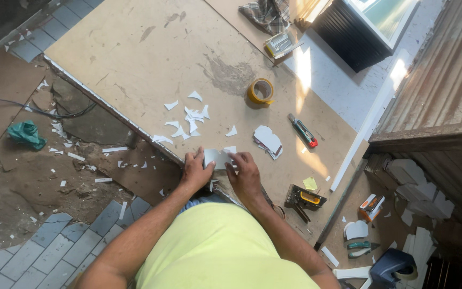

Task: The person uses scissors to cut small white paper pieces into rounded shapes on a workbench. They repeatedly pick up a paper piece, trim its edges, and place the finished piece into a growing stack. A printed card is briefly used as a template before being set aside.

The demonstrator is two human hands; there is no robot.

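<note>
1. Low centre of the frame: left hand [196,170] and right hand [244,174] pressed on a small white piece [217,157] at the near edge of the counter [135,53].
2. Fingers of both hands closed on that piece, left on its left edge, right on its right edge; flat against the board.
3. Above it, scattered white scraps [191,119]; to the right, a stack of cut white shapes [268,141]; further up, a roll of tape [261,91].
4. Right of centre: a utility knife [302,130] lying loose; lower right, a staple gun [304,198] near the counter's corner.
5. Likely risks: piece so near the edge could slip off to the rubble-strewn floor [38,182] if either grip eases.
6. Scraps close by could slide under the piece and lift it.
7. Knife within elbow reach could be knocked or grabbed blindly; blade state too small to tell.
</note>
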